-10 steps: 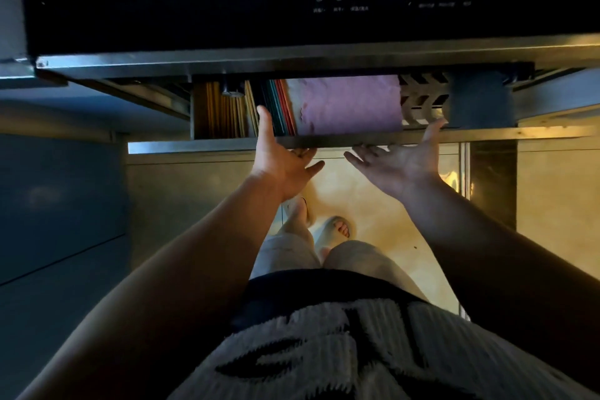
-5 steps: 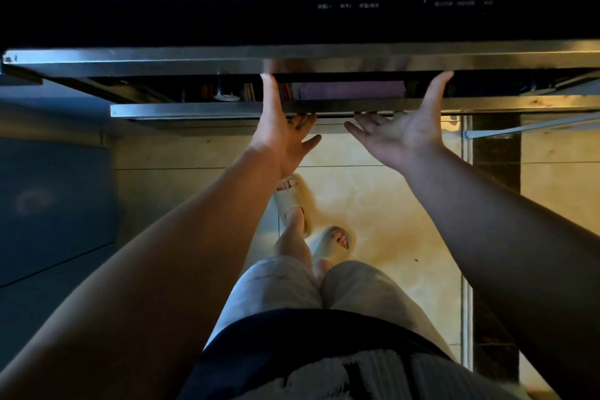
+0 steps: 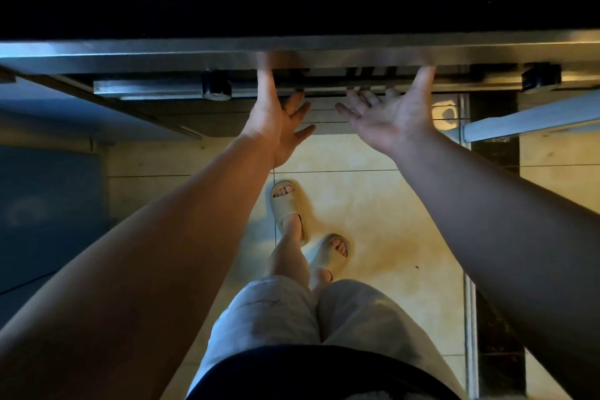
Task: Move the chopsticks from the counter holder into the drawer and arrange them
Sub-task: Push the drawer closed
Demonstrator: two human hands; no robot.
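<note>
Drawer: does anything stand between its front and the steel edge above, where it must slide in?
Only thumbs: the left hand and the right hand each lay one across the narrow gap between the drawer front and the steel edge. Nothing loose shows there.

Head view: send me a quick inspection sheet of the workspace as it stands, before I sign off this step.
Surface: steel drawer rail sits almost fully under the black glass control panel; a thin gap shows.
Job's things: chopsticks not visible; drawer contents hidden.
Clutter: nothing seen.
Grippers: left hand and right hand are open, thumbs raised over the rail, fingers spread below, holding nothing.
Cables: nothing seen.
Surroundings: beige tiled floor, pale slippers, dim light.
</note>
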